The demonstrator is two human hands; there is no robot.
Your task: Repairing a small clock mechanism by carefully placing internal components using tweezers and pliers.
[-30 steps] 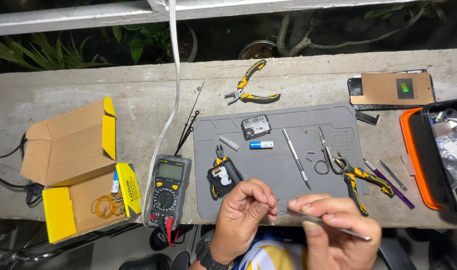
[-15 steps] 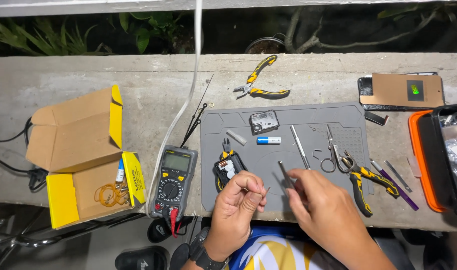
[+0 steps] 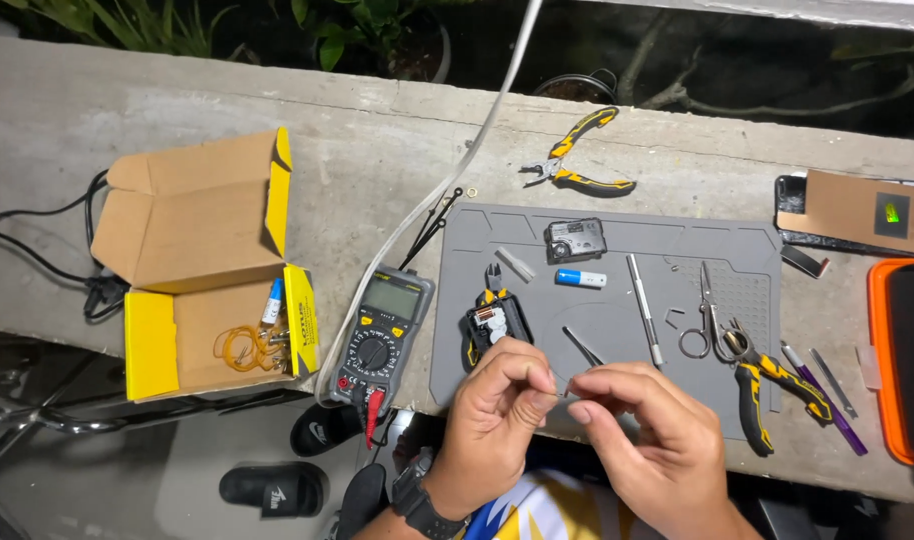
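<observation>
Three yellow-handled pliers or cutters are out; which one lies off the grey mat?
The yellow-handled pliers on the bare concrete ledge, just beyond the grey mat's far edge. The small cutters and the larger pliers both rest on the mat.

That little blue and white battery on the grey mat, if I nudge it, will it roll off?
The battery is a cylinder lying on its side, so it would probably roll. It looks small and likely light. The grey mat appears rubbery with a raised edge, which may slow it down.

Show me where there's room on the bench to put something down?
Bare concrete lies between the cardboard box and the grey mat, above the multimeter. The mat's right side is crowded with scissors and pliers.
</observation>
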